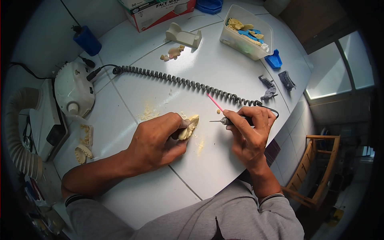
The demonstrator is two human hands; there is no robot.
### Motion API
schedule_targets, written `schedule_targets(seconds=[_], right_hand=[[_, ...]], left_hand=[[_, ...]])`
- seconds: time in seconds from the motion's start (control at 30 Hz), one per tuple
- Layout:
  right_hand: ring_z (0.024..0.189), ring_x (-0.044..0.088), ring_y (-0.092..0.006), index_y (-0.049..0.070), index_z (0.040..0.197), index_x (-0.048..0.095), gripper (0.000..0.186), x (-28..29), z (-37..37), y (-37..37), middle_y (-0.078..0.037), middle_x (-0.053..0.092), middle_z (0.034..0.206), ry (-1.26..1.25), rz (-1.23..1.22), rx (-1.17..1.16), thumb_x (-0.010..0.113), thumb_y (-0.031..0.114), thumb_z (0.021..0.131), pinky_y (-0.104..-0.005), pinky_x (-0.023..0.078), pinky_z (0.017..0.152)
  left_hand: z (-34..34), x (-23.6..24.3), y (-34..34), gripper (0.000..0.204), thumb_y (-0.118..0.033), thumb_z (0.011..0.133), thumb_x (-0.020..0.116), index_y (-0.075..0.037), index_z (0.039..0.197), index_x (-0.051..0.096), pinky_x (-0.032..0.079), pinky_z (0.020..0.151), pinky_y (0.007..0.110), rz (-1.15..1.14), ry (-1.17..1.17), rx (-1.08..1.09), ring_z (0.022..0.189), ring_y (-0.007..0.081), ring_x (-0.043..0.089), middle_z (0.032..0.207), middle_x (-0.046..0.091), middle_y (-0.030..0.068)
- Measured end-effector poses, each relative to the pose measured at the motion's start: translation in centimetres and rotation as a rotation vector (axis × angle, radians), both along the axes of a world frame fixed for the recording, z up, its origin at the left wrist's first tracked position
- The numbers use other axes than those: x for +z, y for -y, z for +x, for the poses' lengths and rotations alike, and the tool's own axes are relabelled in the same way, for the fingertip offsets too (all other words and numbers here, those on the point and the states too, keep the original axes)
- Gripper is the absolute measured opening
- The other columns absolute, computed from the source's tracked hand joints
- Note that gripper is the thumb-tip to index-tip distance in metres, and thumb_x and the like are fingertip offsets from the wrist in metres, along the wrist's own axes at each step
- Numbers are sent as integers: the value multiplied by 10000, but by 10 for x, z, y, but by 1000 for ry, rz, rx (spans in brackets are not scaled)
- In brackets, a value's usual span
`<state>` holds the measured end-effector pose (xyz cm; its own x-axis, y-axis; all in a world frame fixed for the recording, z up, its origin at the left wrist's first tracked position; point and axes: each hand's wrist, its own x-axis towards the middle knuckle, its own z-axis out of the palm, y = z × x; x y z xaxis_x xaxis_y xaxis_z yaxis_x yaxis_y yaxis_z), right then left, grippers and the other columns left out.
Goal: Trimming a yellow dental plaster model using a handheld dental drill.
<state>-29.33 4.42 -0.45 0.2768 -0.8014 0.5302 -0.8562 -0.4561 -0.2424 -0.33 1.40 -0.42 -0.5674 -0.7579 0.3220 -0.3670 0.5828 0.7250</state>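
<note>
My left hand (158,138) is closed on a cream-yellow plaster dental model (189,127), with its row of teeth facing right. In my right hand (252,134) is a rotary handpiece (226,121), its thin metal bur pointing left at the model but apart from it. A slim pink stick (215,103) also sticks up from the fingers of that hand. Beside it on the table lies a small yellowish piece (218,111). Yellow plaster dust (201,147) is scattered under and around the model. My left fingers hide part of the model.
From a white control box (74,90) a black coiled cord (168,77) crosses the white table to the handpiece. A plastic tub (244,47) of model pieces, grey parts (287,81), a cream stand (183,36) and a mask box (160,16) stand farther back. Another dental model (83,154) lies left.
</note>
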Motion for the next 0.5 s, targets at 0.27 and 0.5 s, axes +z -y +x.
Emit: schedule_targets(seconds=[0.27,0.5], right_hand=[[988,598,-209,203,1228,862,353,-3,-6,2,-13,665,1025,144,10,-74,888,194,876,-455,330,1037],[989,621,-201,198,1190,857,299,-4,-6,2,-21,683,1023,183,0,-63,873,181,891,-448,337,1008]], left_hand=[[0,12,9,448,35,793,879,-6,1225,766,500,561,345,-498,322,-28,660,176,596,787,603,37],[1,11,7,374,4,862,824,-34,1232,792,486,547,328,-464,353,-52,663,151,560,805,580,32]])
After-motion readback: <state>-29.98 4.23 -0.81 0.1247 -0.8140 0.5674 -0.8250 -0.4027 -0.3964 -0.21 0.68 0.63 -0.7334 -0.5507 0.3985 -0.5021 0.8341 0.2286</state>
